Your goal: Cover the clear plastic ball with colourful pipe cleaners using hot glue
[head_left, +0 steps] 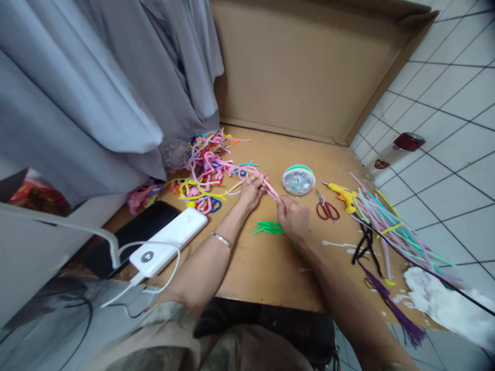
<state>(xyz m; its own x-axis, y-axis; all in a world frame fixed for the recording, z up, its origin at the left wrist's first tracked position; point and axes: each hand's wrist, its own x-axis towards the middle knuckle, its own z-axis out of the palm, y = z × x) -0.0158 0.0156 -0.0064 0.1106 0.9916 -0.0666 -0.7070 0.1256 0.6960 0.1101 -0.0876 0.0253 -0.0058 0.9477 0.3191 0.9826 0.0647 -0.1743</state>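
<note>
My left hand is pinched nearly closed, and it has hold of some pink fuzzy strings. My right hand is curled up tight and grips the other end of them. The pink strings make a short bridge between my two hands, above the brown table. From my left hand they also run back to a big messy pile of colored fuzzy strings at 10 o'clock.

Going from the pink strings, a bunch of green fuzzy strings lies at 6 o'clock. My right hand hides part of it, so I can't tell if they touch. A round clear thing sits near, at 2 o'clock. The yellow glue gun is at 3 o'clock, with the red-handled scissors just beside it at 4 o'clock. Way over at 8 o'clock there's a white power bank.
</note>
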